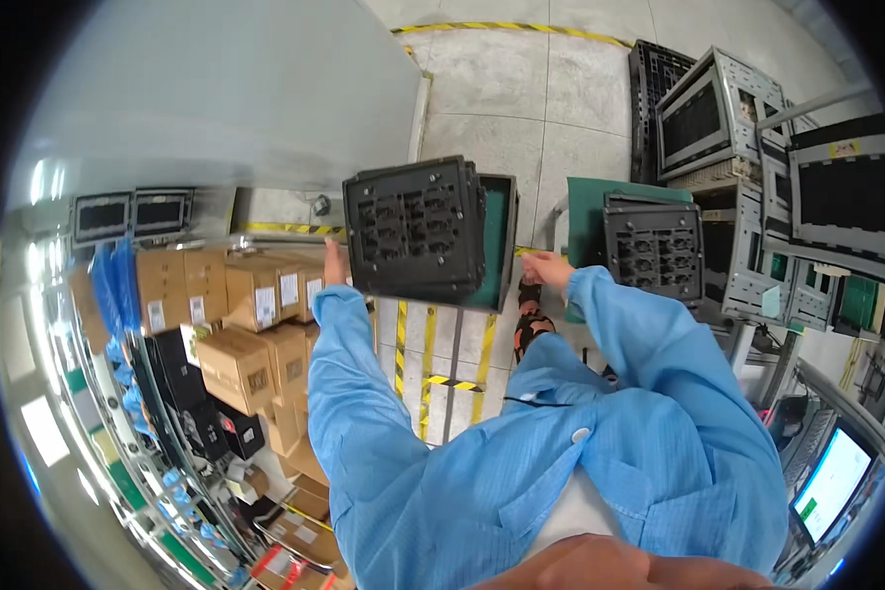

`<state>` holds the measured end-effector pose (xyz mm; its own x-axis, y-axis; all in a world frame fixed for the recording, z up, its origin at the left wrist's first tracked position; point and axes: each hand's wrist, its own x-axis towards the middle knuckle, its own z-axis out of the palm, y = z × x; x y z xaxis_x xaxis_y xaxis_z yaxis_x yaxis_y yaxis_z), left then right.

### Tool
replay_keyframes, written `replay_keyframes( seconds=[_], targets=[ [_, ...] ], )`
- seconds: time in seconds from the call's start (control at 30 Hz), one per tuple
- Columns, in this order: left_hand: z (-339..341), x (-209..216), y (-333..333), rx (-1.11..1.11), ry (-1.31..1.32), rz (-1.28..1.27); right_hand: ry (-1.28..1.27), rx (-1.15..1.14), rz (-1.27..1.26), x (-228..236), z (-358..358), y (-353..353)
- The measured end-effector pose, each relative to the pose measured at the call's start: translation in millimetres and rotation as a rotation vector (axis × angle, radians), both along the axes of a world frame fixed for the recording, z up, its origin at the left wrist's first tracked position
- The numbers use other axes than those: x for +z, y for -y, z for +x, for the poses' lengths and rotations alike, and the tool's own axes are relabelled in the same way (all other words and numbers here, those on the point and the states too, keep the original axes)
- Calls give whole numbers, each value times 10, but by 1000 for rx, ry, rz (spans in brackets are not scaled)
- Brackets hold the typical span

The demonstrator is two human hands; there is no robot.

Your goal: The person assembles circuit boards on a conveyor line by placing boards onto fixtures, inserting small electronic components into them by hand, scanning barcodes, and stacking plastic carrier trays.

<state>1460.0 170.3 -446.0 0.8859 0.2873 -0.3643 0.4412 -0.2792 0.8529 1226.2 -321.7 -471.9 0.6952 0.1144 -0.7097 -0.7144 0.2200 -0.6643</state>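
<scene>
A stack of black trays [411, 221] with moulded pockets stands in front of me, slightly askew in a black open-topped box [507, 236] with a green bottom. My left hand [335, 264] is upright at the left side of the stack, its fingers stretched out; whether it presses on the tray edge I cannot tell. Near the box's right edge is my right hand [549, 268], its fingers curled and drawn together beside a small yellow strip. What they hold, if anything, is hidden. Right of that hand, another stack of black trays [654, 251] lies on a green surface [585, 221].
Grey metal racks [723, 118] with black panels stand at the right. Brown cardboard boxes [236, 364] are piled at the left, near a blue plastic bag [118, 290]. A lit monitor [834, 482] is at the lower right. Yellow-black tape [511, 27] marks the floor.
</scene>
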Motion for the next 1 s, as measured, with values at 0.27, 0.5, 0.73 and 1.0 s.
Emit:
replay_keyframes(
  seconds=[0.27,0.5,0.73,1.0],
  targets=[
    [677,-445,483,-103,-771,-625,-387,-320,140,-1233,1087,-608],
    [329,-823,136,-107,-490,-299,-344,-484,307,-1244,1254,-939],
    [179,-1190,123,-19,-648,-723,-313,-463,431,-804,1328,-579],
    [47,-1331,335,-164,-686,-807,-282,-633,520,-757,1546,-422]
  ],
)
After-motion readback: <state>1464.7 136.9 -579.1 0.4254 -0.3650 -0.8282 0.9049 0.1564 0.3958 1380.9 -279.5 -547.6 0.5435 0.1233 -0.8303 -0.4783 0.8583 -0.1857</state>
